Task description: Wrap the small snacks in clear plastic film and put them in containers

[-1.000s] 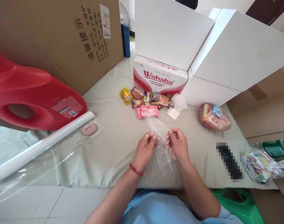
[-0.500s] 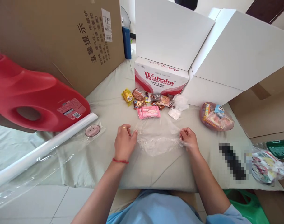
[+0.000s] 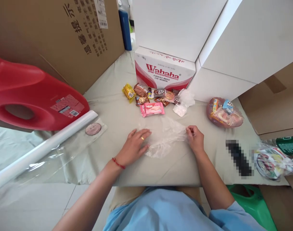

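Observation:
A clear, crumpled plastic bag (image 3: 165, 133) lies on the cloth-covered table in front of me. My right hand (image 3: 195, 138) pinches its right edge between thumb and fingers. At the bag's left side, my left hand (image 3: 138, 144) is open, palm down, its fingers spread and touching the film. Just beyond the bag sits a pink wafer packet (image 3: 152, 109). Behind that, several wrapped snacks form a row, with a yellow packet (image 3: 129, 93) at the left end and a bunched white plastic bag (image 3: 186, 98) at the right.
A Wahaha carton (image 3: 164, 72) stands at the back. On the left are a red jug (image 3: 40, 93) and a plastic film roll (image 3: 47, 146). To the right sit a reddish bowl of snacks (image 3: 224, 112), a pixelated dark object (image 3: 239, 157) and a bagged packet (image 3: 269, 162).
My left hand has opened from its closed grip at the bag's left edge and spread over the film. My right hand keeps its pinch. The view has tilted down slightly.

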Demonstrator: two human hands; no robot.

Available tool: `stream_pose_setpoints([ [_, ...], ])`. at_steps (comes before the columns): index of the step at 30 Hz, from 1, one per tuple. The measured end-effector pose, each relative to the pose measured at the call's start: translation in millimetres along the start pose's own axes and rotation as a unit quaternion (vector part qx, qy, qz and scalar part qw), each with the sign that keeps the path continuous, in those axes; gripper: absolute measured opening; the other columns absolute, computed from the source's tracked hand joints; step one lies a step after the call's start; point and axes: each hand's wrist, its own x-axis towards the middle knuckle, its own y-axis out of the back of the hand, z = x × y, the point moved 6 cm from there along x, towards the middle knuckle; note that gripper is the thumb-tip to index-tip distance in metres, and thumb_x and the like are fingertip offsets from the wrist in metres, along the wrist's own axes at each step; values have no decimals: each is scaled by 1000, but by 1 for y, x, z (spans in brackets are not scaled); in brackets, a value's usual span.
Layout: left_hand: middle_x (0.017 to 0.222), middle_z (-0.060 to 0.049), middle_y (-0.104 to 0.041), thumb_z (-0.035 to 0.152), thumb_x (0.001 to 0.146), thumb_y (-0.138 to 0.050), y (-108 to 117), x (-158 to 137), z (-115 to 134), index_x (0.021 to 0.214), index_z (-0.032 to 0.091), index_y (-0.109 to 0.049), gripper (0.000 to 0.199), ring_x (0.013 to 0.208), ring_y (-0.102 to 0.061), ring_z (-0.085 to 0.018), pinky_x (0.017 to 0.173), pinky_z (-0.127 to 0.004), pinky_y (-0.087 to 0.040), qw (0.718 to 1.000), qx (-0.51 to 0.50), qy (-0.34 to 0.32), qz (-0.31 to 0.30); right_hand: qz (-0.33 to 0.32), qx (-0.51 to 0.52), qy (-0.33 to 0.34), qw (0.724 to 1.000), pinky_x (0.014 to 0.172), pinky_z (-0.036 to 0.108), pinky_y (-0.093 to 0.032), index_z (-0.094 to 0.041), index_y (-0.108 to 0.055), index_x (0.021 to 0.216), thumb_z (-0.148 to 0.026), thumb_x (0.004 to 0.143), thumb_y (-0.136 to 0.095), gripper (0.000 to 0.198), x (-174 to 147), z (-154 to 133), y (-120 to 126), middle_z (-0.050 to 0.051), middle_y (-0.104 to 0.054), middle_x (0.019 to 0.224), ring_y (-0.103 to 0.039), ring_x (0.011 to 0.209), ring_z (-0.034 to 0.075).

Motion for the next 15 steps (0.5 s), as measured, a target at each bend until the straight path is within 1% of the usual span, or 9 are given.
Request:
stream_pose_setpoints([
  [2,152,-16,-59,32,98,-50,2,3,-9,145,18,-53,50,144,-52,-28,126,-59,-25,999,-20,31,-6,-2,-68,31,997,79,37,-54,-20,-67,99,-50,94,-53,34,3,-1,3,7,-72,88,-64,75,21],
  [4,151,-14,-61,29,94,-49,3,6,-12,135,19,-60,44,145,-52,-28,128,-59,-23,998,-35,41,-13,0,-122,48,991,84,41,-54,-17,-69,105,-45,95,-52,34,5,-5,9,12,-72,98,-64,79,23],
  [6,151,-12,-62,23,87,-49,3,8,-12,125,22,-66,42,146,-51,-27,128,-59,-20,998,-44,37,-21,16,-155,90,984,90,46,-54,-16,-70,113,-41,95,-53,35,3,-22,17,16,-69,110,-64,92,27],
  [7,151,-11,-62,21,83,-50,3,8,-12,123,22,-67,43,147,-51,-27,129,-59,-19,998,-47,33,-25,11,-158,128,979,95,49,-53,-16,-70,117,-40,96,-55,35,0,-35,20,18,-67,115,-63,102,29],
  [8,151,-11,-62,20,81,-50,3,8,-10,122,23,-67,45,147,-50,-27,129,-60,-18,998,-50,28,-29,-15,-150,172,973,101,50,-51,-18,-70,121,-40,97,-57,35,-5,-50,20,17,-66,120,-61,111,30],
  [9,152,-11,-61,20,79,-50,4,8,-9,124,23,-67,48,148,-50,-27,129,-60,-17,998,-52,24,-33,-69,-134,217,965,105,50,-49,-20,-69,127,-41,98,-60,37,-11,-66,16,17,-65,125,-59,119,31],
  [11,155,-11,-58,22,78,-52,5,7,-7,130,23,-65,53,149,-48,-28,129,-61,-16,997,-54,16,-45,-231,-92,270,930,106,46,-50,-26,-60,143,-44,95,-68,51,-29,-93,3,14,-61,138,-60,121,28],
  [13,158,-12,-55,23,76,-54,5,7,-5,137,22,-62,61,152,-44,-30,129,-62,-14,997,-50,12,-59,-378,-69,257,887,95,39,-56,-29,-51,153,-43,93,-73,66,-47,-105,-5,13,-60,143,-66,106,23],
  [15,162,-13,-51,23,73,-54,5,7,-4,142,20,-59,70,154,-41,-30,129,-63,-11,996,-41,15,-73,-472,-58,224,850,84,34,-57,-27,-57,149,-38,93,-72,60,-60,-109,-3,11,-67,131,-68,91,19],
])
